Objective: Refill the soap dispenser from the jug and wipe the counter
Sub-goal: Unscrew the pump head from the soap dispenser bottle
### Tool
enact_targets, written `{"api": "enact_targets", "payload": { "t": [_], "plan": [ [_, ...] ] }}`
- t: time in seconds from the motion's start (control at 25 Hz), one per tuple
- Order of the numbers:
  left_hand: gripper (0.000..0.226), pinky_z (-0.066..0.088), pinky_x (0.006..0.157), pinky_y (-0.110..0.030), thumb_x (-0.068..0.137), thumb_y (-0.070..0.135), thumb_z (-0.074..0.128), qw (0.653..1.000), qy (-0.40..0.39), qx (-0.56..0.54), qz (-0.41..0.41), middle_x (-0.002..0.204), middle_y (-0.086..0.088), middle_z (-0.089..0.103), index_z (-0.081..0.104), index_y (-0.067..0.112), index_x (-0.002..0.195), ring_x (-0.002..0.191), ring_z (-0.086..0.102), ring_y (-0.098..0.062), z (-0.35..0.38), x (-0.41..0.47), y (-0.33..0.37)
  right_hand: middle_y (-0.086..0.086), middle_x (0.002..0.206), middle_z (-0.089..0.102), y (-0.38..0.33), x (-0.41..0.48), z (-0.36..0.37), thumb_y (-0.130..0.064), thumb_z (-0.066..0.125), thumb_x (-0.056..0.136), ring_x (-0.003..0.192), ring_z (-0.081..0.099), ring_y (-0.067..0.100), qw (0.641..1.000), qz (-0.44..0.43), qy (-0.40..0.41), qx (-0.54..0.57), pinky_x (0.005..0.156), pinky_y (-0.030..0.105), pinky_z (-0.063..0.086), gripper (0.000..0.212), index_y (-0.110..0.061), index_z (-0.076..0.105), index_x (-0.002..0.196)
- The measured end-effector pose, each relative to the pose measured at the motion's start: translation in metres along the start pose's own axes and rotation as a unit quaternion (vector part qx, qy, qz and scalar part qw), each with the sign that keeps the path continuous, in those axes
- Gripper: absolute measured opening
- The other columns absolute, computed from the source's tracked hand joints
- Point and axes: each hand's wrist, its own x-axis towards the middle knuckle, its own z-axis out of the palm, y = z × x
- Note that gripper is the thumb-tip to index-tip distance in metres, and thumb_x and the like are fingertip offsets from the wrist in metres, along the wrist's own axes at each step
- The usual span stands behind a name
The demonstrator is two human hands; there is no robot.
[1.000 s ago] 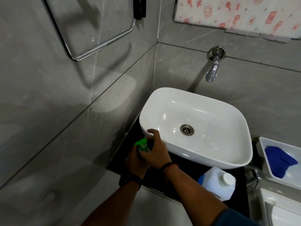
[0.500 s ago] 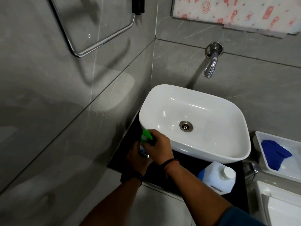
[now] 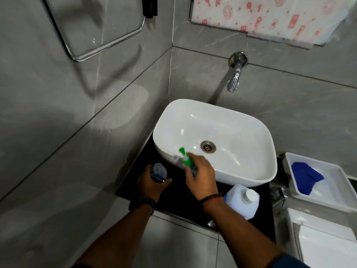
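The white plastic jug with a white screw cap [image 3: 243, 200] stands capped at five o'clock on the black desk [image 3: 127, 187], ready for pouring. At nine o'clock the left hand [image 3: 152, 182] wraps its fingers around the clear soap dispenser bottle [image 3: 159, 169], upright, open neck pointing up, apparently steadied for filling. Beyond, the right hand [image 3: 201, 175] grips the green pump head [image 3: 185, 158] in closed fingers, its nozzle tilted toward eleven o'clock over the white basin rim [image 3: 251, 180].
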Motion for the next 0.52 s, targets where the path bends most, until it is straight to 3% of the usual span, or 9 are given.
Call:
{"api": "enact_targets", "payload": {
  "t": [0.12, 0.2, 0.36, 0.52],
  "plan": [
    [0.077, 0.046, 0.08, -0.029, 0.049, 0.025, 0.091, 1.0, 0.015, -0.005, 0.022, 0.111, -0.013, 0.065, 0.056, 0.013, 0.117, 0.101, 0.061, -0.03, 0.002, 0.0, -0.003, 0.015, 0.104, 0.063, 0.044, -0.027, 0.007, -0.014, 0.055, 0.084, 0.098, 0.053, 0.035, 0.959, -0.005, -0.204, -0.197, 0.081, 0.036, 0.043, 0.033, -0.015, 0.06, 0.116],
    [0.078, 0.044, 0.08, -0.027, 0.05, 0.026, 0.09, 0.999, 0.019, -0.003, 0.036, 0.111, -0.013, 0.065, 0.055, 0.014, 0.118, 0.102, 0.06, -0.029, 0.003, 0.0, -0.005, 0.011, 0.108, 0.06, 0.059, -0.034, 0.015, -0.02, 0.052, 0.084, 0.1, 0.049, 0.033, 0.916, -0.015, -0.271, -0.295, 0.078, 0.037, 0.042, 0.035, -0.019, 0.057, 0.119],
    [0.089, 0.041, 0.084, -0.025, 0.047, 0.034, 0.09, 0.999, 0.012, 0.002, 0.043, 0.118, -0.01, 0.063, 0.05, 0.017, 0.125, 0.107, 0.059, -0.027, 0.005, 0.004, -0.013, 0.009, 0.113, 0.057, 0.07, -0.036, 0.038, -0.021, 0.053, 0.084, 0.105, 0.046, 0.032, 0.902, -0.011, -0.281, -0.326, 0.081, 0.037, 0.04, 0.037, -0.02, 0.053, 0.12],
    [0.131, 0.027, 0.1, -0.025, 0.033, 0.058, 0.085, 0.998, -0.018, -0.002, 0.064, 0.146, -0.004, 0.036, 0.022, 0.024, 0.144, 0.132, 0.035, -0.018, -0.004, 0.003, -0.013, 0.01, 0.119, 0.054, 0.071, -0.036, 0.046, -0.028, 0.057, 0.084, 0.109, 0.044, 0.031, 0.902, -0.007, -0.285, -0.325, 0.085, 0.039, 0.04, 0.045, -0.018, 0.047, 0.127]
  ]
}}
